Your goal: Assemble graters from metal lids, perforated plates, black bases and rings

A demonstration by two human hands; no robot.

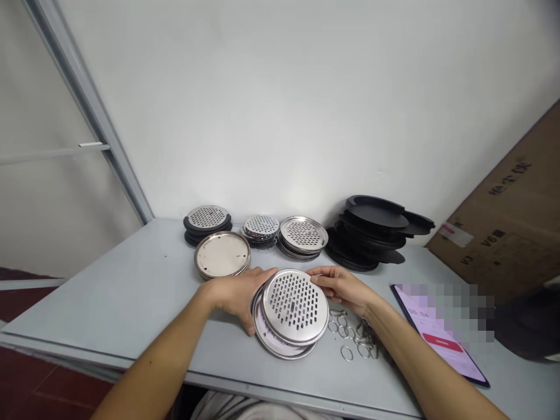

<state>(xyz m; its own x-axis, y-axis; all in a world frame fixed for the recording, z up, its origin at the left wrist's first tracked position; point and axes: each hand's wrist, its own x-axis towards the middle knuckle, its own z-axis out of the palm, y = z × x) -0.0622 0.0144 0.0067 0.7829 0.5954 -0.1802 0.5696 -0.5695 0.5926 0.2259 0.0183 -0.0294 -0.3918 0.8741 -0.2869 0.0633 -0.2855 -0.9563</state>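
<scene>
A round perforated metal plate [297, 303] sits tilted and off-centre over a shallow round metal dish [286, 353] near the table's front edge. My left hand [238, 294] curves around the dish's left rim, thumb in front and fingers behind. On the other side, my right hand [339, 286] pinches the upper right rim of the perforated plate. The plate hides most of the dish, whose pale inner surface shows along the lower left. Several loose metal rings [346, 353] lie just below my right wrist. Behind my left hand stands a stack of round metal plates [222, 255].
Along the wall stand black rings topped by a perforated disc [207, 217], small perforated discs [261, 225], rimmed perforated plates [303, 234] and black round trays [374, 213]. A tablet [437, 332] lies at right, before a cardboard box [507, 227].
</scene>
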